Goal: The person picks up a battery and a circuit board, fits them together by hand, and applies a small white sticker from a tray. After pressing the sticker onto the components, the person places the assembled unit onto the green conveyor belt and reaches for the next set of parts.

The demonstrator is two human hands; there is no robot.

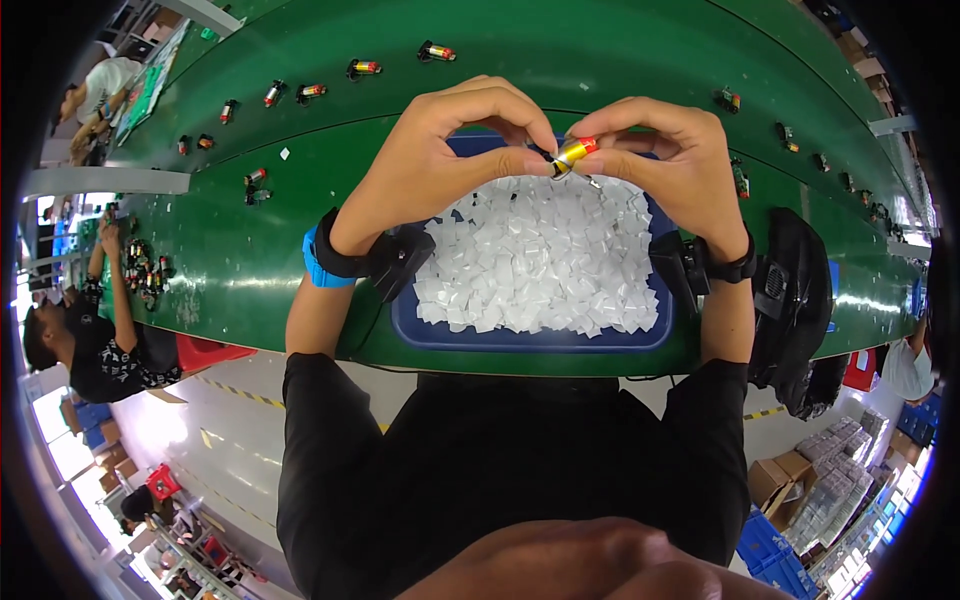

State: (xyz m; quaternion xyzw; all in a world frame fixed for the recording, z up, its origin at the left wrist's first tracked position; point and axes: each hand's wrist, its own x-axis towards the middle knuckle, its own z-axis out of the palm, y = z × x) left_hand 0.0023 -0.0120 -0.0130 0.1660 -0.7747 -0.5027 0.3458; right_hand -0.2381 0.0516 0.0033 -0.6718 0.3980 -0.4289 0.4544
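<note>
Both of my hands meet over the far part of a blue tray (530,342) filled with small white translucent pieces (540,260). Between them is a small cylinder (575,154) with a gold-yellow band, a red end and a dark end, tilted with its red end up to the right. My left hand (430,150) pinches the dark end between thumb and fingers. At the red end, the thumb and fingers of my right hand (685,150) are closed on the same cylinder. A small metallic bit (594,183) shows just below the right thumb; what it belongs to is unclear.
Similar small cylinders (436,52) stand spaced along the green bench (330,200), with a cluster (148,275) at the left. A black bag (795,310) lies at the bench edge on my right. A co-worker (90,340) sits at the left, hands over the bench.
</note>
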